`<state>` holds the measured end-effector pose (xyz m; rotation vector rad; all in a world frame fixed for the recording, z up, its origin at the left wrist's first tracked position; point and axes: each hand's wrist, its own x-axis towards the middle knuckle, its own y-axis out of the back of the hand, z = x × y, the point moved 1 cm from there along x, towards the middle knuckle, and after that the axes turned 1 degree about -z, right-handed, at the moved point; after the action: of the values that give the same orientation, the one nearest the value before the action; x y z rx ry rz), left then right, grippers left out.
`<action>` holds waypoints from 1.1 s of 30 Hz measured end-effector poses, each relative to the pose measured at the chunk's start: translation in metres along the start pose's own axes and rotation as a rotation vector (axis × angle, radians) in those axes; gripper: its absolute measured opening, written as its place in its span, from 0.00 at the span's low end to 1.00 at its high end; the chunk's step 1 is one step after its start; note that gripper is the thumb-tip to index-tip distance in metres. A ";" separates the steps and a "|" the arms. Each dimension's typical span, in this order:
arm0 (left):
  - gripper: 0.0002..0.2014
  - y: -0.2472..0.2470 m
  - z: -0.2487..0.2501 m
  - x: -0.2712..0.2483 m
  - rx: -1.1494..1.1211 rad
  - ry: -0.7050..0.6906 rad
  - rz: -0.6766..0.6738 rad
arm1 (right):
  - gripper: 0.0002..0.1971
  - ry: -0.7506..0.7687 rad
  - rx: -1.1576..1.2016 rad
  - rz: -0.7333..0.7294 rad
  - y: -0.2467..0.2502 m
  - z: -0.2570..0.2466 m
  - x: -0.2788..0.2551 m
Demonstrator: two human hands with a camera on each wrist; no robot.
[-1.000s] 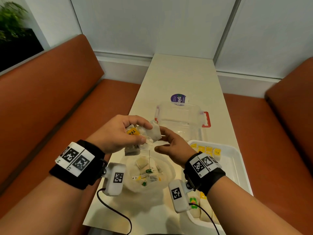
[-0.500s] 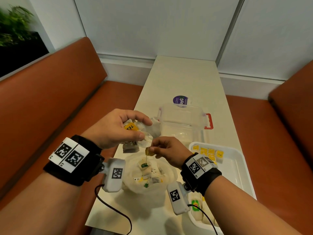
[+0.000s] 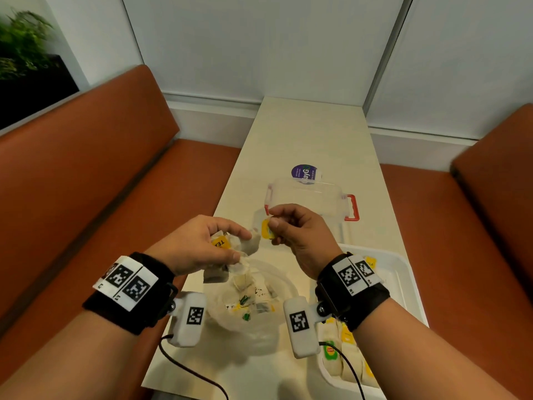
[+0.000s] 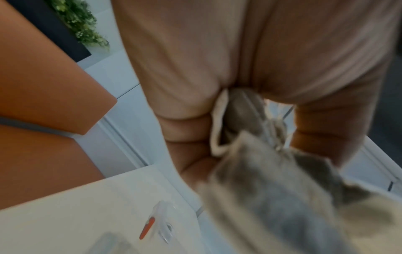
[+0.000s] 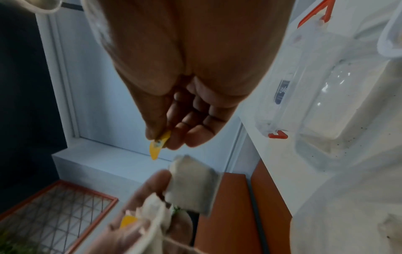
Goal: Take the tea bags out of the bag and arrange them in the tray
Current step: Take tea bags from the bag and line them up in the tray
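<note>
My left hand (image 3: pixel 202 243) grips a bunch of tea bags (image 3: pixel 250 244) above the clear plastic bag (image 3: pixel 248 304); in the left wrist view the pale tea bags (image 4: pixel 272 180) hang blurred from the curled fingers. My right hand (image 3: pixel 294 229) pinches a yellow tea tag (image 3: pixel 266 228) between thumb and forefinger, just right of the bunch; the right wrist view shows the same yellow tag (image 5: pixel 158 146) beside a tea bag (image 5: pixel 191 182). More tea bags lie inside the plastic bag. The white tray (image 3: pixel 403 272) at the right holds a row of tea bags (image 3: pixel 343 359) near me.
A clear plastic box (image 3: pixel 308 197) with red latches stands just beyond my hands, with a purple round sticker (image 3: pixel 304 172) behind it. The narrow pale table (image 3: pixel 302 134) runs between two orange benches (image 3: pixel 86 168). Cables trail from both wrist cameras near the table's front edge.
My right hand took hold of a yellow tag low over the plastic bag and lifted it up and to the right. The left hand kept its bunch of tea bags.
</note>
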<state>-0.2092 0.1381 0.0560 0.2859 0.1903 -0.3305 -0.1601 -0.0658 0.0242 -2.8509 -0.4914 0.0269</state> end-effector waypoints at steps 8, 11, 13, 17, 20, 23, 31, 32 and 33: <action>0.23 -0.012 0.002 0.001 -0.230 -0.033 -0.025 | 0.12 0.021 -0.111 0.012 -0.004 0.002 -0.008; 0.22 -0.013 0.003 0.002 -0.229 -0.028 -0.037 | 0.13 0.020 -0.147 0.018 -0.003 0.004 -0.010; 0.23 -0.013 0.003 0.001 -0.228 -0.029 -0.044 | 0.15 0.022 -0.228 0.024 -0.001 0.004 -0.011; 0.26 -0.014 0.005 0.001 -0.235 -0.022 -0.038 | 0.19 -0.067 -0.193 -0.034 -0.001 0.005 -0.011; 0.23 -0.014 0.006 -0.001 -0.195 -0.018 -0.029 | 0.15 -0.055 -0.152 -0.024 -0.001 0.005 -0.011; 0.17 -0.015 0.008 -0.001 -0.070 0.005 -0.027 | 0.13 -0.053 -0.126 -0.012 0.001 0.005 -0.010; 0.18 -0.025 0.017 0.005 0.025 0.020 -0.031 | 0.04 -0.074 -0.200 -0.004 0.019 0.011 -0.021; 0.18 -0.026 0.017 0.007 0.032 0.024 -0.040 | 0.03 -0.081 -0.222 -0.005 0.022 0.012 -0.023; 0.18 -0.028 0.017 0.009 0.035 0.029 -0.049 | 0.02 -0.087 -0.238 -0.001 0.026 0.013 -0.025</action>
<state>-0.2085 0.1050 0.0635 0.3210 0.2200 -0.3792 -0.1756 -0.0947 0.0047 -3.0925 -0.5466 0.0988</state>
